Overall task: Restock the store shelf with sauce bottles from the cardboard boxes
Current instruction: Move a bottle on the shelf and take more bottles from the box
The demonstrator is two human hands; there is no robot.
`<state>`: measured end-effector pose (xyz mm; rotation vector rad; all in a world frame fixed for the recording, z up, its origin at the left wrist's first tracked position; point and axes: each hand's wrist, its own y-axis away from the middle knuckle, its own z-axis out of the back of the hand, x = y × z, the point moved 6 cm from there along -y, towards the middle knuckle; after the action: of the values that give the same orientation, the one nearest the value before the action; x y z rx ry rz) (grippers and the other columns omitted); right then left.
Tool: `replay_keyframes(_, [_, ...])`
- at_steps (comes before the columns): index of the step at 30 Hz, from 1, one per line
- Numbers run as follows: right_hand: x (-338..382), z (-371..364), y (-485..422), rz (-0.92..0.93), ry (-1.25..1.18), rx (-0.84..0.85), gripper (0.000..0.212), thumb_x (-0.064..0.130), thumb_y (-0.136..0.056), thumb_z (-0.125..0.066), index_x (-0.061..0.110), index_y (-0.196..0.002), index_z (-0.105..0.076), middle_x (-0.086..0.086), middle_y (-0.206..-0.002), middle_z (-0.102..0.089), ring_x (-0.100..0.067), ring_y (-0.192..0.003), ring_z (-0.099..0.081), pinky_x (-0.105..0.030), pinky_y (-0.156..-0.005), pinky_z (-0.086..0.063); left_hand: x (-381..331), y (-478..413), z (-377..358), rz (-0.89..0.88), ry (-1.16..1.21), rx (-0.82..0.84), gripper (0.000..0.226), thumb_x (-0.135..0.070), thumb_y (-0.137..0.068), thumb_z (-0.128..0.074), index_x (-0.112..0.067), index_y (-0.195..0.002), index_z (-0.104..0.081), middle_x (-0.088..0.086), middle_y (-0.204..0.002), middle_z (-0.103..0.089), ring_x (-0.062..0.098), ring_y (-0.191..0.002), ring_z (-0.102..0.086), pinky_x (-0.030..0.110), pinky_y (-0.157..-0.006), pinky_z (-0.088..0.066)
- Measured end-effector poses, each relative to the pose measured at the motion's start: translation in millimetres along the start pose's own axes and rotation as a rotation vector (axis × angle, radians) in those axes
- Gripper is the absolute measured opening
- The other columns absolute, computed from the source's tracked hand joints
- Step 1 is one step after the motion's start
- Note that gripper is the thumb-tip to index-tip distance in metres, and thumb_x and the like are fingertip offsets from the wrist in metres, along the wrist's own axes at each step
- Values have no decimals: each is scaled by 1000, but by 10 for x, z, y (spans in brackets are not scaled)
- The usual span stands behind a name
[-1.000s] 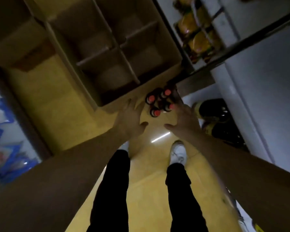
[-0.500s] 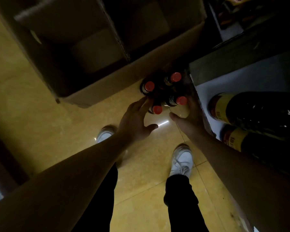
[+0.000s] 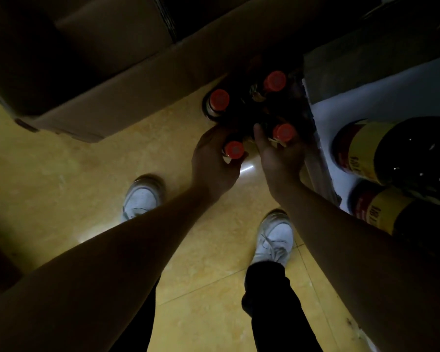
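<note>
- Yellow tiled floor (image 3: 87, 174), dimly lit, carries four upright red-capped sauce bottles in a tight cluster.
- Left grip (image 3: 214, 161) is clamped round the near-left bottle (image 3: 234, 149), fingers curled just under its cap, forearm reaching down and forward.
- Right grip (image 3: 280, 158) wraps the near-right bottle (image 3: 283, 132), thumb up beside the neck, palm turned inward.
- Two far bottles (image 3: 219, 99) stand untouched just beyond both grips.
- Beyond the left grip sits an open cardboard box (image 3: 137, 72).
- Right of the right grip, a white shelf (image 3: 323, 110) holds large dark bottles (image 3: 391, 148) with yellow labels; their writing is unreadable.
- Nearer than the grips: white shoes (image 3: 276, 237).
</note>
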<state>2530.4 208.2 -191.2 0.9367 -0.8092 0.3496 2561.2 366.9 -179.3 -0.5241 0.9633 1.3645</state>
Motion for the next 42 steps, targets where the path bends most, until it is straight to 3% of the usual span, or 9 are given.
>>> replay_keyframes(5, [74,-42,13,81,-9,-83,42,21,-84,-85,46,-100,-55,30,-99,-61,25,-96,-57,-5,-86,-44,118,-119,-86,18,-5,98,46,-31,-72,-88,-8,-109,-71,5,-107,-75,21,-99,-70,31,-83,-56])
replay_keyframes(9, [95,-34,-13,156,64,-141,35,26,-81,-88,35,-106,-65,21,-105,-68,9,-105,-64,-11,-92,-48,117,-185,-146,-21,-4,141,44,-41,-75,-80,-8,-102,-69,5,-100,-73,23,-93,-69,40,-77,-58])
replay_keyframes(13, [126,-19,14,187,79,-202,35,22,-82,-87,26,-108,-64,15,-104,-66,-2,-107,-62,-6,-90,-44,134,-140,-145,5,16,121,35,-38,-76,-79,-11,-97,-70,2,-99,-73,20,-92,-70,37,-78,-58])
replay_keyframes(19, [82,75,156,200,137,-212,28,18,-83,-85,11,-106,-72,7,-102,-71,-5,-103,-67,-16,-91,-51,73,-49,-23,133,60,119,39,-31,-79,-84,-11,-111,-74,-8,-108,-72,4,-99,-66,10,-82,-49])
replay_keyframes(26, [315,223,436,145,189,-234,19,5,-81,-83,15,-87,-68,20,-83,-63,14,-80,-60,-7,-78,-46,69,43,389,261,-122,213,34,-36,-81,-87,-14,-103,-74,3,-99,-77,21,-96,-72,28,-83,-51])
replay_keyframes(31, [743,236,804,61,139,-222,24,6,-78,-83,24,-82,-67,15,-83,-66,-9,-88,-63,-28,-88,-53,-275,117,949,346,-185,211,30,-44,-84,-82,-18,-93,-72,1,-93,-76,20,-95,-70,23,-77,-43])
replay_keyframes(33, [985,228,979,75,148,-210,16,5,-76,-81,12,-86,-71,4,-89,-72,-11,-90,-65,-34,-89,-56,-457,143,1220,408,-136,199,31,-45,-84,-82,-17,-88,-70,1,-88,-74,20,-91,-68,26,-81,-48])
replay_keyframes(38, [1782,254,1465,114,162,-176,66,43,-63,-79,9,-119,-73,-2,-115,-75,-18,-113,-68,-42,-99,-55,-1115,175,1951,465,4,201,45,-57,-74,-81,-16,-71,-64,4,-71,-68,20,-75,-67,35,-70,-53])
replay_keyframes(42, [2657,324,2013,125,206,-116,37,29,-77,-85,10,-107,-75,-4,-100,-76,-24,-99,-70,-40,-90,-56,-1901,251,2681,439,84,175,33,-36,-81,-88,-29,-68,-58,-8,-69,-62,8,-71,-61,23,-64,-45])
